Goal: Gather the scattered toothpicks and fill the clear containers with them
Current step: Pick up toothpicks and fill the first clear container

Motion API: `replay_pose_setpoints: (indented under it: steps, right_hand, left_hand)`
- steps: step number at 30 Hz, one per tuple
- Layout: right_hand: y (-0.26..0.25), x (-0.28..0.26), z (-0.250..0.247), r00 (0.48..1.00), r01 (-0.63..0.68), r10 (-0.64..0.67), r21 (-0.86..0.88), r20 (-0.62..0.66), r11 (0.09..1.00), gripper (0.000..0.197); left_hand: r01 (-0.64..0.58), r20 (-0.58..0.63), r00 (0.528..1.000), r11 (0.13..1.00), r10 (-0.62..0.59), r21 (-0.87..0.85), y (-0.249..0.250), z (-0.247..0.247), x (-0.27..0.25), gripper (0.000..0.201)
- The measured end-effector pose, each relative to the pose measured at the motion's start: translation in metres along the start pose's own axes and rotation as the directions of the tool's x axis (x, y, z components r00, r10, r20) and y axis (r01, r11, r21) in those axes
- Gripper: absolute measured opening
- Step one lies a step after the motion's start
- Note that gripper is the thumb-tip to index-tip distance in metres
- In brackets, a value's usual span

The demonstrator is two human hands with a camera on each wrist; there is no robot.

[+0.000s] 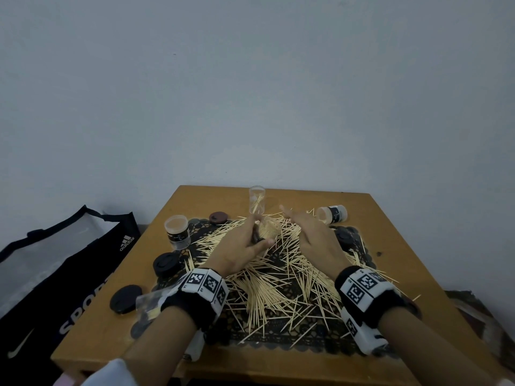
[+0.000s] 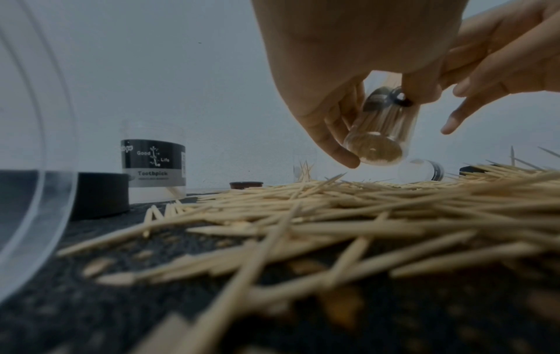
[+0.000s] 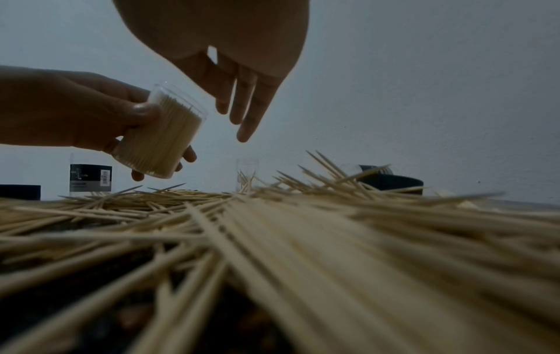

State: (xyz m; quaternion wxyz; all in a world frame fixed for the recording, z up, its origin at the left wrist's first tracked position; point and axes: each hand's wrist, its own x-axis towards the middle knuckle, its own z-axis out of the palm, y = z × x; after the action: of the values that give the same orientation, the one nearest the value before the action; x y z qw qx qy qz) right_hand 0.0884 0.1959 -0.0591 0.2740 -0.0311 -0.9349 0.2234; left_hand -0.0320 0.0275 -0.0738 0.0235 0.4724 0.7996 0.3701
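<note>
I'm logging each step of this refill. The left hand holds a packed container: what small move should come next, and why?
Probably cap it: the left hand grips a container already full of toothpicks, and the right hand hangs open and free to fetch a black lid.

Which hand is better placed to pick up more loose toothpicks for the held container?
The right hand: it is open and empty above the scattered toothpicks. The left hand already grips the nearly full container.

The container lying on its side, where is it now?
In the head view, the tipped container lies at the table's far right, just beyond the right hand.
</note>
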Motion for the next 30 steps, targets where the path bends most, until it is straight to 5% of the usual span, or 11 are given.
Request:
replay_pose_setpoints:
  steps: [4,9,19,25,30]
  right_hand:
    - [-0.0031,-0.0008,-0.0029,0.962,-0.031,0.086,-0.210,0.261,0.977,0.057]
    - [-0.0040,-0.0024,-0.0015,0.820,0.015,0.165,-0.309,0.548,0.951,0.065]
    - [-0.0001,-0.0020,-0.0021,0.908,0.058,0.089,-0.333,0.410,0.941,0.019]
    - [-0.0027,-0.0015,-0.0013,0.909,0.096,0.088,-0.409,0.408,0.908,0.014]
    - [-0.0014,-0.0003,-0.0007,0.908,0.114,0.075,-0.416,0.412,0.902,0.010]
  left_hand:
    - [-0.048,-0.060,0.997,0.998,0.050,0.037,-0.0024,-0.0009,-0.0002,0.074]
    - [-0.104,-0.101,0.989,0.992,0.111,0.072,-0.0030,-0.0013,-0.0010,0.059]
    - [-0.095,-0.068,0.993,0.994,0.098,0.050,-0.0027,-0.0024,-0.0020,0.034]
    - [-0.091,-0.064,0.993,0.993,0.096,0.080,-0.0006,-0.0023,-0.0026,0.063]
    - [-0.060,-0.063,0.996,0.995,0.065,0.077,-0.0007,-0.0024,-0.0008,0.060]
